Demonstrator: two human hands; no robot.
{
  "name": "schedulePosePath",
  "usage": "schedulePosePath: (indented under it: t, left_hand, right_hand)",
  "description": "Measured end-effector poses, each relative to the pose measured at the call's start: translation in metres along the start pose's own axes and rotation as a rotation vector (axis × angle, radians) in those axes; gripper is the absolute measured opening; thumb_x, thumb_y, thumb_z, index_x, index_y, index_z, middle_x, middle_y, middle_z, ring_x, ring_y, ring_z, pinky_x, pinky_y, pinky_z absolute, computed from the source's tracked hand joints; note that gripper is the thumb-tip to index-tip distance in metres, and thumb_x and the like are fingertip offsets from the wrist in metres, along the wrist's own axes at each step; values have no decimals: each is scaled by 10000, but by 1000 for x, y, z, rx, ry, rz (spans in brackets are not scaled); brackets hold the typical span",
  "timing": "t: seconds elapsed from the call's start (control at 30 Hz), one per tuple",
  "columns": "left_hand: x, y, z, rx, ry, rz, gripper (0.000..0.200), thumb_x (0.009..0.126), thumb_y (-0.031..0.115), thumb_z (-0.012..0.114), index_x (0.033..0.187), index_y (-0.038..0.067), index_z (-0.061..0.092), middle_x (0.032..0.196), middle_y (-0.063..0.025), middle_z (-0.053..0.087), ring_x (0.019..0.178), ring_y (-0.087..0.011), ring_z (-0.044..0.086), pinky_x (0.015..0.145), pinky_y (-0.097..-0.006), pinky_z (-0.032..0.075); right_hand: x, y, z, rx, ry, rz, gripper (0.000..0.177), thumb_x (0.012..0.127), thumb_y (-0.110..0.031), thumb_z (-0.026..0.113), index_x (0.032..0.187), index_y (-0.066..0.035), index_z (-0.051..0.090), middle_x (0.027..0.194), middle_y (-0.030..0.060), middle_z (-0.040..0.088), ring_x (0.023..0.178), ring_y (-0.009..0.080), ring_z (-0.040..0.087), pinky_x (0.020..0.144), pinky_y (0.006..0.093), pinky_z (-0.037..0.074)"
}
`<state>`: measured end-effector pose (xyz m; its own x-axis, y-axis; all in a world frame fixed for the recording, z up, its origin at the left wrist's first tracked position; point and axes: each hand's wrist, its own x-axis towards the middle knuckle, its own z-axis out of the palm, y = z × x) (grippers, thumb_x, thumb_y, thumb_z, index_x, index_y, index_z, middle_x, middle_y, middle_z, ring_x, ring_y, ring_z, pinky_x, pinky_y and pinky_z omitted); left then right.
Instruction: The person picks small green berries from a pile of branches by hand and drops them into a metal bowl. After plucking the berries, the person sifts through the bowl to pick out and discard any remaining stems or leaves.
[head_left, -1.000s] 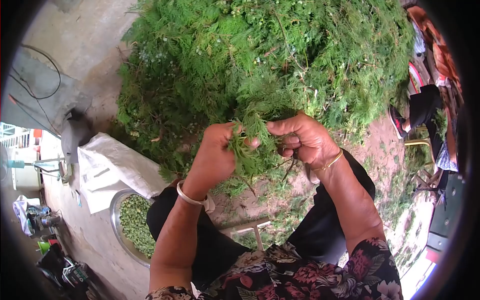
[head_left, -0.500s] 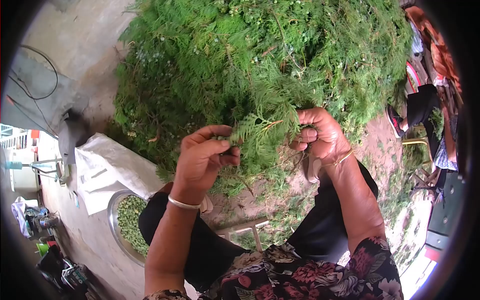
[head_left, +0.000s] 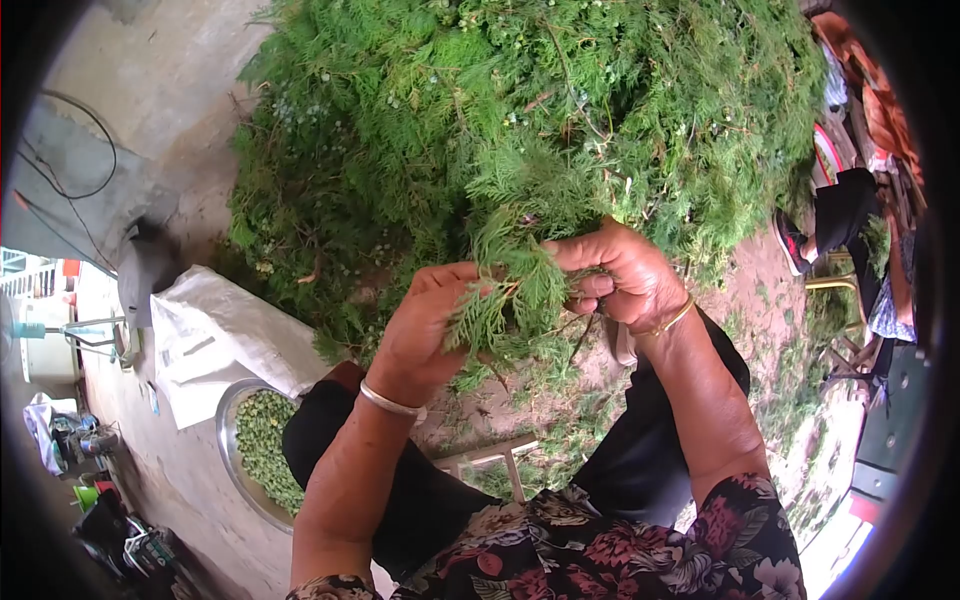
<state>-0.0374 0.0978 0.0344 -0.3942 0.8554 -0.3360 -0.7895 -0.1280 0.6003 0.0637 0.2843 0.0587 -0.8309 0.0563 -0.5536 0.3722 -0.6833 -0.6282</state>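
Note:
A leafy green cypress sprig is held up in front of the large heap of cut cypress branches. My right hand pinches it, thumb and fingers closed at its right side. My left hand, wearing a silver bangle, is at the sprig's left side. Its fingers are curled and partly covered by the foliage, so what lies in them is hidden. Down to the left, a metal basin holds many small green cones.
A white sack lies beside the basin. Between my knees is a wooden frame, with scattered green bits on the ground. Another person's leg and dark shoe show at the right. Cables run along the left.
My left hand has moved right and slightly up, from beside the sprig to against it. The sprig has turned in my right hand, which has shifted slightly left.

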Motion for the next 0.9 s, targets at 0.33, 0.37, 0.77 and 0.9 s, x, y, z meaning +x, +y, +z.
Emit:
schedulePosePath:
  t: [0.33, 0.37, 0.77, 0.9]
  left_hand:
    - [-1, 7, -1, 315, 203, 52, 152, 756, -45, 603, 905, -49, 637, 700, -21, 609, 539, -64, 501, 520, -195, 392]
    - [-3, 11, -1, 313, 202, 54, 152, 756, -45, 603, 905, -49, 637, 700, -21, 609, 539, -64, 501, 520, -195, 392]
    - [-29, 62, -55, -245, 121, 233, 229, 932, 213, 508, 1046, 17, 541, 832, -126, 513, 661, -158, 489, 437, -228, 418]
    - [-30, 53, -38, -267, 129, 223, 238, 940, 232, 497, 1030, 15, 538, 825, -127, 514, 665, -156, 489, 443, -224, 425]
  right_hand:
    - [-8, 1, 13, -312, 280, -141, 549, 679, -219, 824, 1054, 27, 508, 769, 6, 576, 694, 141, 558, 532, 263, 428]
    - [-10, -1, 17, -394, 225, -148, 544, 675, -236, 827, 1058, 12, 530, 832, 28, 598, 748, 147, 575, 554, 268, 449]
    - [-10, 9, 5, -937, 154, -515, 482, 900, -316, 561, 1293, -59, 452, 1342, 112, 459, 1185, 276, 453, 1035, 412, 337]
    - [2, 29, -7, -686, 29, -711, 480, 895, -312, 571, 1277, -42, 462, 1296, 128, 497, 1133, 247, 500, 982, 389, 393]
